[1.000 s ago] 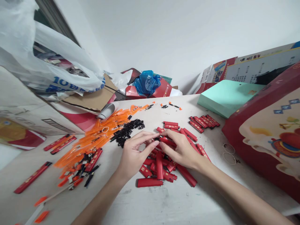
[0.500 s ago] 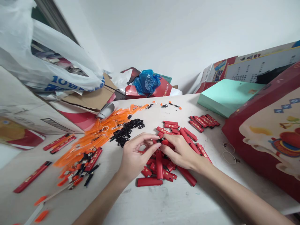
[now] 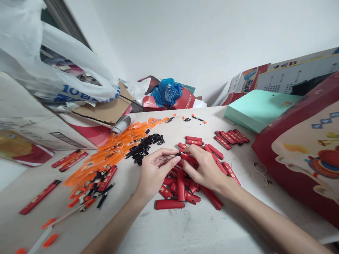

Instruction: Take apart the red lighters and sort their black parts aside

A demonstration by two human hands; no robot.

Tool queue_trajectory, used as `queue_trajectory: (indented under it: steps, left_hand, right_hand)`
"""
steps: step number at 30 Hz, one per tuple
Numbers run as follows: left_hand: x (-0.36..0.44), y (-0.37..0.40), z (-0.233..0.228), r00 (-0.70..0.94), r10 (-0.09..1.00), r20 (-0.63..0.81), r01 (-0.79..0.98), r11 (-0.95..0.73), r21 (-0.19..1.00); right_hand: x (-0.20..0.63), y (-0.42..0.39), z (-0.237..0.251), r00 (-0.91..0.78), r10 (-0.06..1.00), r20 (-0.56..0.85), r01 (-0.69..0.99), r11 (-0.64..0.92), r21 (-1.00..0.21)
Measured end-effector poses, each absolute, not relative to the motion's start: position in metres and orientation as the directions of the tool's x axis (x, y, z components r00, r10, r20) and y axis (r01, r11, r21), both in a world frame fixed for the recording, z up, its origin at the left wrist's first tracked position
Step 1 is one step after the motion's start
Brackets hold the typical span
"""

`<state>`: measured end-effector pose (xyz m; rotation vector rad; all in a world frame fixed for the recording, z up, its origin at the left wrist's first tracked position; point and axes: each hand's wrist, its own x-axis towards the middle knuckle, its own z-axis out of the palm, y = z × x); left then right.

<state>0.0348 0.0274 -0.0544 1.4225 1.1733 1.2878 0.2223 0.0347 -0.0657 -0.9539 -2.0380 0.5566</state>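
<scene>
Above a heap of red casings point(image 3: 180, 185), flat tubes shaped like lighter shells, some with gold lettering, both hands meet. My right hand point(image 3: 203, 165) grips a red casing point(image 3: 190, 158) between thumb and fingers. At the left end of that casing, my left hand point(image 3: 156, 169) pinches a small black part point(image 3: 179, 154), its thumb and forefinger pressed together; fingertips partly hide it. A pile of small black parts point(image 3: 144, 148) lies left of the hands. Beyond it spread translucent orange pieces point(image 3: 124, 139).
Several red pieces with black ends point(image 3: 230, 137) lie in a row at the right. A mint-green box point(image 3: 262, 107) and large red box point(image 3: 299, 151) stand on the right. Two pale rings point(image 3: 259, 173) lie nearby. A cardboard carton point(image 3: 53, 123) and white plastic bag point(image 3: 87, 67) occupy the left.
The red casing in my right hand shows more now, and the black part sits against its left end. My left fingers have shifted slightly; the view has moved a little.
</scene>
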Motion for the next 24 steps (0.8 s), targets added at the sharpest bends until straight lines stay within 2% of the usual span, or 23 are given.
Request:
queue_trajectory:
  steps: [3, 8, 13, 19, 24]
  left_hand:
    - [0.0357, 0.0281, -0.052, 0.01, 0.989, 0.147, 0.086, -0.147, 0.985]
    - [0.038, 0.0283, -0.0536, 0.024, 0.992, 0.124, 0.069, -0.126, 0.99]
    - [0.0387, 0.0276, -0.057, 0.029, 0.995, 0.097, 0.054, -0.099, 0.994]
    - [0.0393, 0.0221, -0.0613, 0.077, 0.987, 0.144, 0.101, -0.152, 0.983]
    - [0.0393, 0.0219, -0.0597, 0.103, 0.986, 0.129, 0.121, -0.141, 0.983]
  right_hand:
    - [0.2221, 0.0355, -0.066, -0.411, 0.756, 0.509, 0.426, 0.653, -0.626]
    - [0.2205, 0.0341, -0.066, -0.423, 0.777, 0.466, 0.443, 0.626, -0.642]
    - [0.2208, 0.0354, -0.0678, -0.434, 0.762, 0.481, 0.461, 0.646, -0.608]
    - [0.2221, 0.0371, -0.069, -0.403, 0.776, 0.485, 0.507, 0.63, -0.588]
    - [0.222, 0.0385, -0.07, -0.367, 0.807, 0.464, 0.569, 0.589, -0.574]
